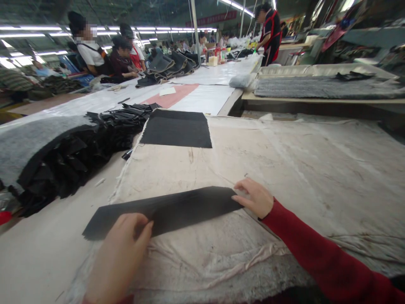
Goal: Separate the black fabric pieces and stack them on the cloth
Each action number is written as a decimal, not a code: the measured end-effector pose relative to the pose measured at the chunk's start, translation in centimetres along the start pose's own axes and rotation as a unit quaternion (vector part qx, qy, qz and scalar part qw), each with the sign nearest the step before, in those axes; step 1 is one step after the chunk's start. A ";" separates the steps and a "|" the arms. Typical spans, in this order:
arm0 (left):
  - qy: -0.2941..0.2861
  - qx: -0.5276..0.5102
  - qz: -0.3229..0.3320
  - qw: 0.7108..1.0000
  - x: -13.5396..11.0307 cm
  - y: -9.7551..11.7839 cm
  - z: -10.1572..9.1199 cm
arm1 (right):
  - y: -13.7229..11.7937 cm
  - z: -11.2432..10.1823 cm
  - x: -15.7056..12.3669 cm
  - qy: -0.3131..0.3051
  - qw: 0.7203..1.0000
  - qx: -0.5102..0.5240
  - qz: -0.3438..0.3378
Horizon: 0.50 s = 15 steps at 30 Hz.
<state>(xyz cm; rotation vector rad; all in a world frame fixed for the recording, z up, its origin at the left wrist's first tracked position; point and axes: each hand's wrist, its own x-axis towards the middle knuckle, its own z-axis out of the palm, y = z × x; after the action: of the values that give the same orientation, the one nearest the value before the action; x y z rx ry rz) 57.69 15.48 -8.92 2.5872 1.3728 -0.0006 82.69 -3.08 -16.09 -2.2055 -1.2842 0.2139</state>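
A folded strip of black fabric (177,211) lies slantwise on the pale cloth-covered table in front of me. My left hand (123,249) is at its near edge towards the left end, fingers curled and thumb closed against the fabric. At the strip's right end is my right hand (253,197), its thumb on the fabric and the corner between thumb and forefinger; its other fingers are partly hidden. Farther back, a flat black fabric piece (177,128) with zigzag-cut sides lies apart from both hands.
A long heap of black fabric pieces (72,156) runs along the left. Grey layered padding (316,86) rests at the back right, beyond a gap in the tables. Dark cut pieces (167,63) are piled farther off, near several people at work.
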 end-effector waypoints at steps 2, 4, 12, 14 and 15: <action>0.002 0.000 -0.008 1.000 0.0 0.1 0.0 | 0.1 0.0 0.0 0.003 1.000 -0.007 -0.015; -0.005 -0.008 -0.028 1.000 0.0 0.2 0.0 | 0.1 0.0 0.0 0.005 1.000 -0.016 -0.026; 0.075 -0.045 0.087 0.992 -1.6 -1.2 0.2 | -0.2 0.0 -0.1 0.000 0.998 -0.029 -0.059; 0.132 -0.070 0.171 0.974 -2.9 -1.8 0.0 | -0.3 0.0 -0.1 0.001 0.996 -0.028 -0.079; 0.159 -0.085 0.208 0.961 -3.6 -1.9 -0.1 | -0.3 0.0 -0.1 0.000 0.996 -0.026 -0.090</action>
<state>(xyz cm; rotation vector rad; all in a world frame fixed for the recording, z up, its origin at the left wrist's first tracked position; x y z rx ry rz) 54.08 13.64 -8.84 2.7515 0.8328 0.5943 82.42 -3.07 -15.96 -2.1168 -1.4958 0.1115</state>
